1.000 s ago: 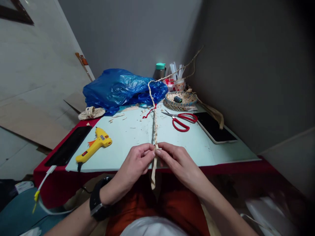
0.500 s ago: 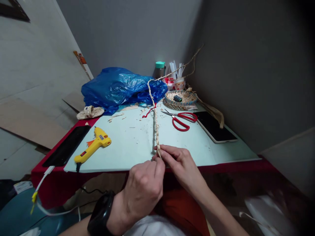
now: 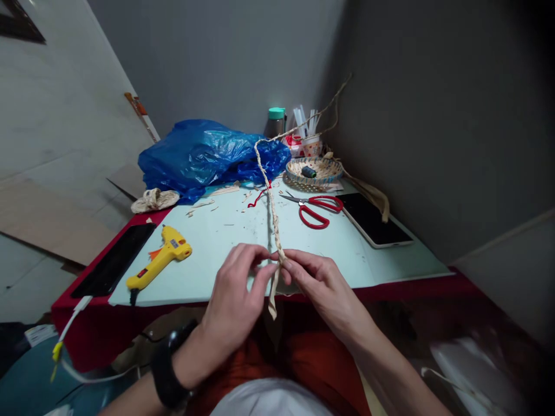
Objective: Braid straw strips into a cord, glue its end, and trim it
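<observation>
Braided cord (image 3: 276, 226): rough, matt, straw-like fibre.
Blue bag (image 3: 195, 156): thin, crinkled, glossy plastic.
Glue gun (image 3: 156, 263): smooth yellow plastic.
Scissors (image 3: 302, 202): metal blades, smooth red handles.
Tablet (image 3: 373, 219): smooth, dark screen.
Tablecloth (image 3: 89, 332): matt red cloth.

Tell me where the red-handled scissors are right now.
In the head view, the scissors lie to the right of the braided strand, beside the black-screened tablet, on the near side of the woven basket.
</observation>
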The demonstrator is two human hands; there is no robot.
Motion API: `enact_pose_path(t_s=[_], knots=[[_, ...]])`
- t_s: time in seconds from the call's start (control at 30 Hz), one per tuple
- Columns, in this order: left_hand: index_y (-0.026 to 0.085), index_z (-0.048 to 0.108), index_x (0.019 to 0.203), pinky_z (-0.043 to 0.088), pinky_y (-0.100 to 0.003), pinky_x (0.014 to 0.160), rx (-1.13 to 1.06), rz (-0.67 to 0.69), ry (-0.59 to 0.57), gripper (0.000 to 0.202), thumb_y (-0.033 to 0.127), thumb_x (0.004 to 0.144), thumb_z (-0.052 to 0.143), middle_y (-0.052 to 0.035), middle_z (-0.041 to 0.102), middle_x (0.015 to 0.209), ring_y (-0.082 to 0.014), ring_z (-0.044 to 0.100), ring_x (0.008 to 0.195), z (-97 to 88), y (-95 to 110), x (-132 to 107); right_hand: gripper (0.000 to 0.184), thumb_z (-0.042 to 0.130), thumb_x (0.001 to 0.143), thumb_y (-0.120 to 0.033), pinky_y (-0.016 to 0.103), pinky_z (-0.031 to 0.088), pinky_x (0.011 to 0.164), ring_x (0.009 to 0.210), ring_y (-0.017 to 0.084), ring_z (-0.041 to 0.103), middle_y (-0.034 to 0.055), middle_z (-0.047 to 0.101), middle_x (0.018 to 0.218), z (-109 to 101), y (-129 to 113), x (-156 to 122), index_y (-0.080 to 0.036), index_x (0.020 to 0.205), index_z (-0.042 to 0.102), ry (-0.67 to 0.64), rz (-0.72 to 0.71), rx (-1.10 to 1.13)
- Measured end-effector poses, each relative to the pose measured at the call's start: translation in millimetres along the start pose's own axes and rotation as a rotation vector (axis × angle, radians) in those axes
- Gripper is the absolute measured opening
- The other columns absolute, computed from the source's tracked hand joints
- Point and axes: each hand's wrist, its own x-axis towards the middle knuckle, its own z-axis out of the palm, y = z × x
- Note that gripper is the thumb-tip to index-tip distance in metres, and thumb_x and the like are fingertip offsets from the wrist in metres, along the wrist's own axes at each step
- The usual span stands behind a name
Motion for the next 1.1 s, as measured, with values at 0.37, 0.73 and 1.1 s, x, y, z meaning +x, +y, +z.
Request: enact_pose_path(t_s=[0.37, 0.73, 1.1], knots=[[0.016, 0.051, 0.091, 0.026, -0.019, 0.049, -0.797, -0.496, -0.469, 0.009, 0.024, 0.090, 0.054, 0.0027, 0.053, 0.068, -0.0062, 0.045, 0.057, 3.6, -9, 20, 0.024, 0.042, 0.099, -0.027, 0.025, 0.040, 0.067, 0.067, 0.013, 0.050, -0.0014, 0.054, 0.072, -6, -3, -3, -0.017, 0.099, 0.063, -0.123, -0.041, -0.292], [0.010, 0.063, 0.084, 0.012, -0.021, 0.043, -0.806, -0.666, -0.325, 0.011, 0.021, 0.082, 0.064, 0.0025, 0.050, 0.063, -0.0023, 0.026, 0.046, 4.8, -7, 17, 0.022, 0.050, 0.093, -0.011, 0.031, 0.036, 0.058, 0.065, 0.019, 0.055, 0.0046, 0.066, 0.075, 5, 14, -20, -0.012, 0.107, 0.068, 0.247, -0.446, -1.168], [0.012, 0.066, 0.071, 0.018, -0.021, 0.045, -0.700, -0.616, -0.245, 0.018, 0.026, 0.083, 0.064, 0.0048, 0.045, 0.048, -0.0049, 0.032, 0.045, 8.2, -5, 11, 0.021, 0.057, 0.090, -0.006, 0.032, 0.038, 0.056, 0.065, 0.018, 0.046, 0.0092, 0.067, 0.071, -2, 9, -18, 0.000, 0.106, 0.068, 0.223, -0.892, -1.317]])
